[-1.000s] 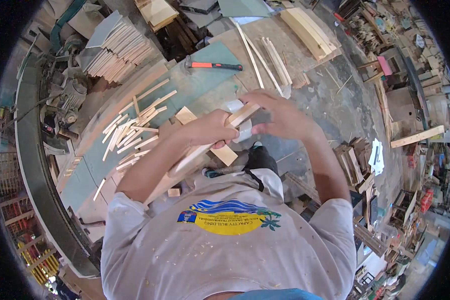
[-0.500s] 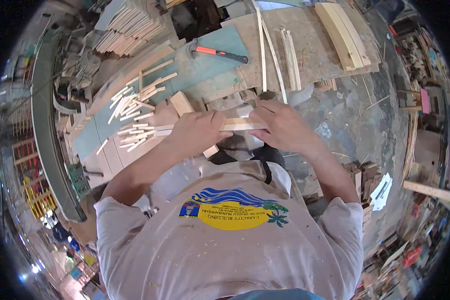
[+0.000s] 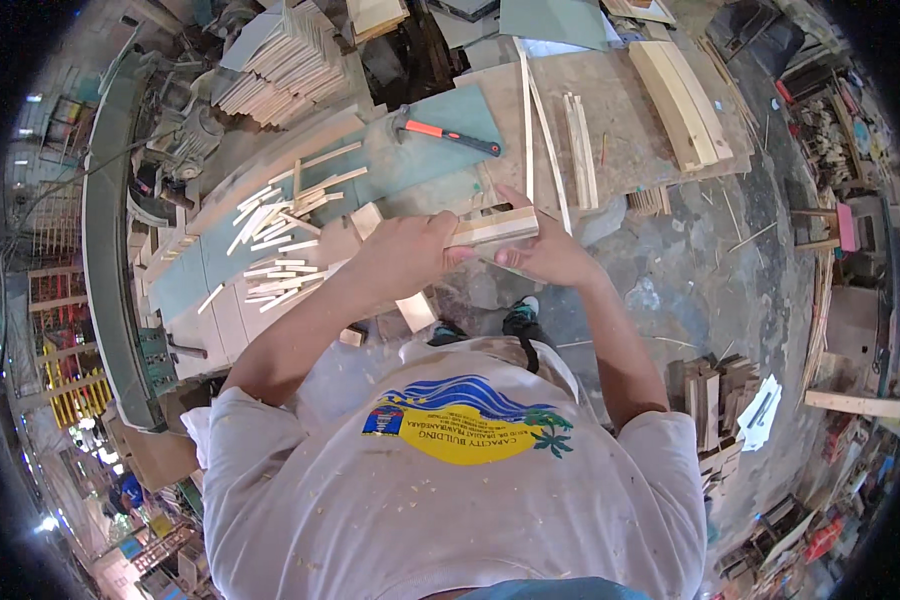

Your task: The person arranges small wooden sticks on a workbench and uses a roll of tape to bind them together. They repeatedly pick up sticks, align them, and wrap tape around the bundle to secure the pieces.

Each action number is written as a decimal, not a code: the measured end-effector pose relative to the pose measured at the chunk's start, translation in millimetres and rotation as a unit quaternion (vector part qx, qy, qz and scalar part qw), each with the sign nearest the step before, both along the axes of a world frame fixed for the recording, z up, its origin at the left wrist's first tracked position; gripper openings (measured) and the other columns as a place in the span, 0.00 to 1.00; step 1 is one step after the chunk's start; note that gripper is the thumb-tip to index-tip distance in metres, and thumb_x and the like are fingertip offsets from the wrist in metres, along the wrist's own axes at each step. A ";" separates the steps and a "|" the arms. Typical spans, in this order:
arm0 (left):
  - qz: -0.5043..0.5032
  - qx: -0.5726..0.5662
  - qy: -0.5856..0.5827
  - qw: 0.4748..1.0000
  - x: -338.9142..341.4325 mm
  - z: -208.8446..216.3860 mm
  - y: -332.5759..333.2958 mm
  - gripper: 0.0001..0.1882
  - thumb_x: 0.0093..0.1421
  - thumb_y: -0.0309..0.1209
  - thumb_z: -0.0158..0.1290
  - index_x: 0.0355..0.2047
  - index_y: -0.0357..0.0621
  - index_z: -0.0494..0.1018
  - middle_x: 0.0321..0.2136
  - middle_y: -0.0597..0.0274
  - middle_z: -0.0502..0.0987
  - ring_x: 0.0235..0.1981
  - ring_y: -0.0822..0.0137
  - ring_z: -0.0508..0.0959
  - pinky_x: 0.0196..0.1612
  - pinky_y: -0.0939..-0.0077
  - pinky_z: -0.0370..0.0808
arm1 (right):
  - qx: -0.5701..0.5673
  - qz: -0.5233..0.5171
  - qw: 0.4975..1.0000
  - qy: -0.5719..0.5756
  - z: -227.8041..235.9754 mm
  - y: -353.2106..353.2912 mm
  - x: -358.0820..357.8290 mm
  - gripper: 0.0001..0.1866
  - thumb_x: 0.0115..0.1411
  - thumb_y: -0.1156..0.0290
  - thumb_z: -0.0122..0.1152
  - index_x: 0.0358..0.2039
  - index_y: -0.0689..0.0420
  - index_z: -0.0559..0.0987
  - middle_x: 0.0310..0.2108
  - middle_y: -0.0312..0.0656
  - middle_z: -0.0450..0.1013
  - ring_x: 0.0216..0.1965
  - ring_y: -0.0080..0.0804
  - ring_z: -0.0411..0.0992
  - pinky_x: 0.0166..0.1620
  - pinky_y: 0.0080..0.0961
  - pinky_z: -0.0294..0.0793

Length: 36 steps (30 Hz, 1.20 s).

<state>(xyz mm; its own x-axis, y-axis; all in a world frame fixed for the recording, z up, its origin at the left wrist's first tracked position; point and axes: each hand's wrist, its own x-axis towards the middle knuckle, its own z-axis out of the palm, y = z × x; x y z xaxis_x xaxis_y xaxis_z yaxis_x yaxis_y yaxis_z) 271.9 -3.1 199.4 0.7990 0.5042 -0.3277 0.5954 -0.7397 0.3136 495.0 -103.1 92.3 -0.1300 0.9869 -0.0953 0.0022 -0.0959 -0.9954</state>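
Note:
My left hand (image 3: pixel 408 250) is closed on one end of a short bundle of pale wooden strips (image 3: pixel 492 230), held out level in front of my body. The strips look pressed side by side; whether they are joined I cannot tell. At the other end, my right hand (image 3: pixel 555 252) has its thumb and fingers spread apart, with the strip ends close against its palm. Left of my hands, many short cut sticks (image 3: pixel 275 225) lie in a loose heap on the bench (image 3: pixel 175 285). A wooden block (image 3: pixel 415 312) shows below my left wrist.
A hammer (image 3: pixel 450 136) with an orange and black handle lies on a green sheet (image 3: pixel 475 100). Long thin strips (image 3: pixel 527 120) and wide boards (image 3: pixel 678 105) rest on the far worktop. Stacked slats (image 3: pixel 288 70) stand far left. Wood offcuts (image 3: pixel 715 395) lie to the right.
My right hand has loosened its grip and spread its fingers. The strips have tilted, their right end now higher. My view has shifted slightly, showing my feet.

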 end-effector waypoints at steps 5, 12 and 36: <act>0.000 -0.038 -0.036 0.999 -57.1 -15.3 9.0 0.25 0.68 0.52 0.48 0.40 0.39 0.66 0.30 0.41 0.77 0.35 0.38 0.78 0.38 0.45 0.72 | 0.042 0.012 0.996 -0.079 -21.6 -6.9 -48.0 0.48 0.58 0.42 0.68 0.68 0.60 0.62 0.59 0.56 0.68 0.66 0.46 0.61 0.67 0.38 0.60; 0.001 -0.092 -0.135 0.986 -150.4 -29.8 15.7 0.24 0.69 0.49 0.50 0.34 0.36 0.68 0.24 0.39 0.73 0.31 0.36 0.75 0.35 0.48 0.70 | -0.107 -0.030 0.985 -0.132 7.6 -27.3 -141.3 0.28 0.66 0.56 0.60 0.60 0.61 0.71 0.54 0.54 0.73 0.57 0.44 0.70 0.60 0.35 0.67; 0.031 -0.893 -0.350 0.282 -261.9 -47.4 -45.1 0.16 0.61 0.37 0.62 0.31 0.44 0.65 0.14 0.70 0.64 0.11 0.80 0.63 0.13 0.84 0.59 | -0.051 0.280 0.956 0.074 74.0 82.7 -233.0 0.28 0.62 0.55 0.68 0.58 0.58 0.76 0.50 0.36 0.77 0.52 0.23 0.70 0.57 0.26 0.68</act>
<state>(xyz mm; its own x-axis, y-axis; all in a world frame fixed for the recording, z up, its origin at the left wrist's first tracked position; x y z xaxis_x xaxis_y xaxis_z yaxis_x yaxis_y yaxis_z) 10.0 -48.2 152.0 0.9908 0.0539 0.1244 -0.0794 0.9745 0.2099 262.0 -20.4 166.2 -0.6549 0.7450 -0.1272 -0.0578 -0.2172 -0.9744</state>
